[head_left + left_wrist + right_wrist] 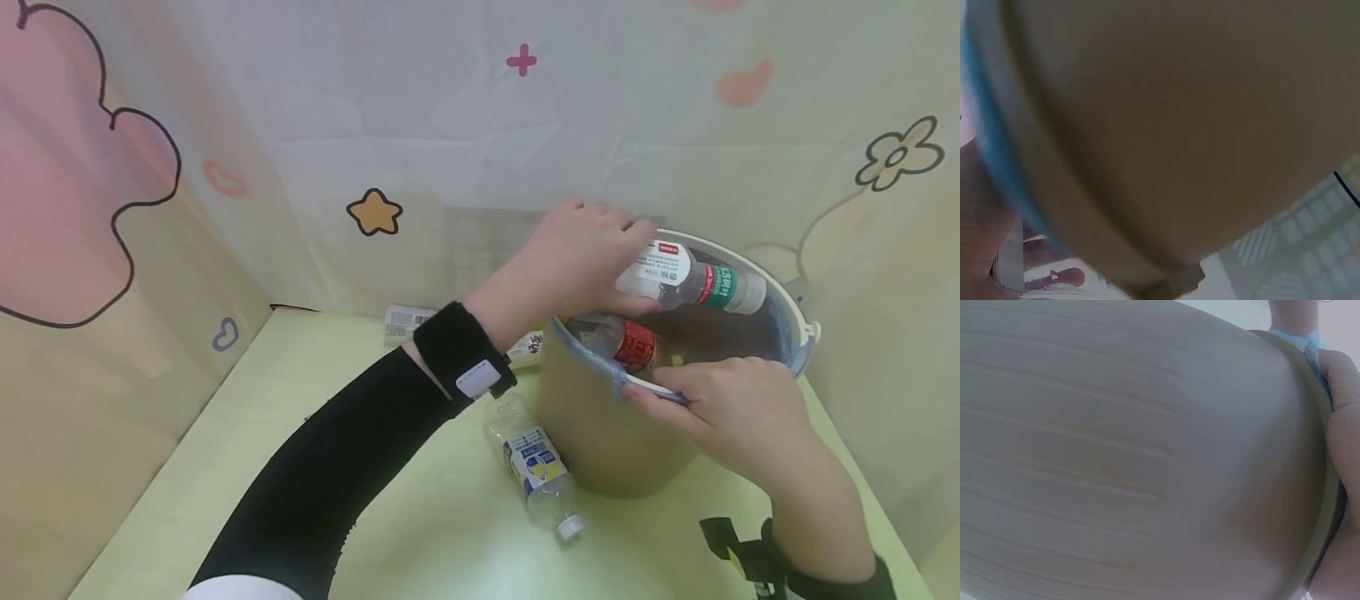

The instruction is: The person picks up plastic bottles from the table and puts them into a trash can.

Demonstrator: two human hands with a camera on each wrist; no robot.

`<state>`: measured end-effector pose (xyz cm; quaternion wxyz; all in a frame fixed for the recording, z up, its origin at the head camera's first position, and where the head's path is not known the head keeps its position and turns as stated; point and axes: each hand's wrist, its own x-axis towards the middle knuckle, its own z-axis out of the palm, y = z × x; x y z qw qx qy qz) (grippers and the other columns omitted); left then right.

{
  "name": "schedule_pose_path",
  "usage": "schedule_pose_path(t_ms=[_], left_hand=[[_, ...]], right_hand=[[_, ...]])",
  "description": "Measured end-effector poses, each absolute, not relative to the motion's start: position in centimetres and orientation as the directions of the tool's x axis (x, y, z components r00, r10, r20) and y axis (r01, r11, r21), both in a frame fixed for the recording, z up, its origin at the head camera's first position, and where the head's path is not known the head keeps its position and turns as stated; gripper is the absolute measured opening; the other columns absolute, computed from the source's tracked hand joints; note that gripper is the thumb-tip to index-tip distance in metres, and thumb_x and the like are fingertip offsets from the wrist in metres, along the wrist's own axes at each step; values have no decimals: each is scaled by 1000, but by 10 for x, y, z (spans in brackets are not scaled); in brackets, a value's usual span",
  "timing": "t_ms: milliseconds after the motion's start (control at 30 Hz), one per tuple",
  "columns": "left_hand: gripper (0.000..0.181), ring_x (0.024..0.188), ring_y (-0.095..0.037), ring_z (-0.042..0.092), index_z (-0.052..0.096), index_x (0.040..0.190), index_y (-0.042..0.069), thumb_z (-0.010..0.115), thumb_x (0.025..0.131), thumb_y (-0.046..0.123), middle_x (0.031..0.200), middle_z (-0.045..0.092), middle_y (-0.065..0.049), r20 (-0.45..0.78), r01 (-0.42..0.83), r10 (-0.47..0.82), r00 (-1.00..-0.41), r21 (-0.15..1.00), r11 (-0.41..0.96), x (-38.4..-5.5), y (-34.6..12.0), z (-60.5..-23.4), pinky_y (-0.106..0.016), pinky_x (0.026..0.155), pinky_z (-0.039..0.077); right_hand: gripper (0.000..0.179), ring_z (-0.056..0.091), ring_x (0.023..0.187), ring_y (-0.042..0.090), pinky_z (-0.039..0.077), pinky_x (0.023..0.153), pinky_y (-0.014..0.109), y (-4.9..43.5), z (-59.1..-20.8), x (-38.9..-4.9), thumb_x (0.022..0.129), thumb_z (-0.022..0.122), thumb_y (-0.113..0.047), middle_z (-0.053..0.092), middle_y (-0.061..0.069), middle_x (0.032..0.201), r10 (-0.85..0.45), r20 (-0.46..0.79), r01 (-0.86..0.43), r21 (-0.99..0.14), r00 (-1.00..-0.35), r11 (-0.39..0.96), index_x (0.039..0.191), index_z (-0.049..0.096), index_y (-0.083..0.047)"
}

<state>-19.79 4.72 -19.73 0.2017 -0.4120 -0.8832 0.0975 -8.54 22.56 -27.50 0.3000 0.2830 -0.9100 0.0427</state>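
Observation:
A beige bucket (600,433) with a bluish bag liner over its rim stands at the right of the table. Over its opening my left hand (577,254) grips a clear plastic bottle (663,271) with a white and green label, its white cap pointing right. My right hand (738,408) holds the bucket's near rim, the thumb along the outside. Inside the bucket lies another bottle (636,343) with a red label. In the right wrist view the ridged bucket wall (1085,437) fills most of the picture, with the right hand (1344,444) at the rim.
A clear bottle (536,462) with a blue and yellow label lies on the table, left of the bucket. Behind the left wrist are a pale printed package (405,321) and another printed item (527,346), partly hidden. A patterned curtain (450,100) hangs behind the table.

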Motion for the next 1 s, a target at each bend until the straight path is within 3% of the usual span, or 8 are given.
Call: schedule_pose_path(t_ms=[200, 500, 867, 1000], left_hand=[[77, 109, -16, 55, 51, 130, 20, 45, 78, 77, 122, 62, 3, 244, 707, 812, -531, -401, 583, -201, 67, -212, -35, 90, 45], [72, 102, -16, 56, 54, 127, 21, 49, 78, 74, 115, 65, 3, 200, 727, 825, -529, -396, 562, -206, 80, -233, -35, 89, 45], [70, 110, -18, 51, 52, 123, 19, 49, 79, 73, 116, 61, 2, 371, 711, 836, -404, -448, 542, -210, 77, -239, -39, 94, 37], [67, 113, -18, 48, 52, 124, 18, 48, 82, 70, 122, 58, 2, 363, 719, 833, -417, -429, 547, -209, 76, -238, -39, 95, 37]], right_hand=[[43, 19, 40, 3, 11, 40, 24, 228, -274, -85, 74, 68, -48, 22, -17, 44, -500, 578, -550, 103, -645, 829, 51, 36, -28], [42, 23, 41, 3, 14, 39, 24, 226, -272, -83, 76, 66, -48, 27, -17, 45, -501, 564, -535, 120, -657, 837, 52, 37, -29], [45, 21, 39, 3, 11, 39, 24, 224, -271, -84, 75, 67, -47, 24, -17, 43, -505, 561, -539, 120, -657, 834, 50, 35, -28], [45, 20, 39, 3, 11, 39, 24, 222, -271, -84, 75, 68, -47, 24, -17, 43, -506, 563, -543, 118, -653, 832, 50, 35, -28]])
